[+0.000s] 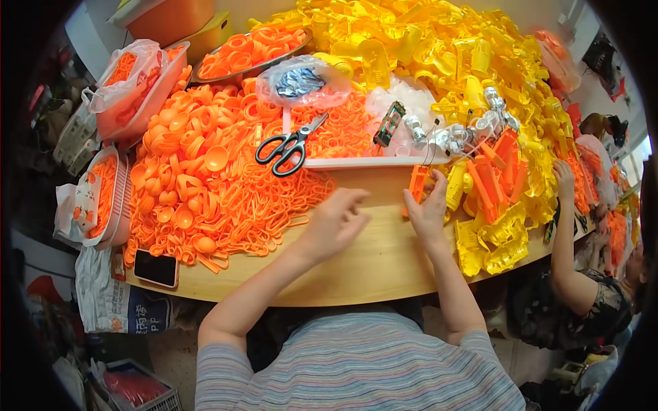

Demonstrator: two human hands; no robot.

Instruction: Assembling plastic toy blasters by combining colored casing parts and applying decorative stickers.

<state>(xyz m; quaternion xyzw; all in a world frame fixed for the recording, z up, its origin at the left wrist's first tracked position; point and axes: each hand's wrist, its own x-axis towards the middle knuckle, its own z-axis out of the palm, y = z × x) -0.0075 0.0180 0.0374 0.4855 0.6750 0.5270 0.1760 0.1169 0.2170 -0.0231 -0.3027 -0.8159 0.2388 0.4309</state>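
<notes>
Steady the orange part [417,183] with the left hand [336,222], thumb and fingers apart. Hold it lightly, to avoid bending it, in the right hand [428,203], thumb and fingers clamped on it by the tray's [363,163] front edge. Count: one phone [156,268]; one tray; one pair of scissors [293,146]; one circuit board [389,125]; yellow pile [493,61], uncountable.
</notes>
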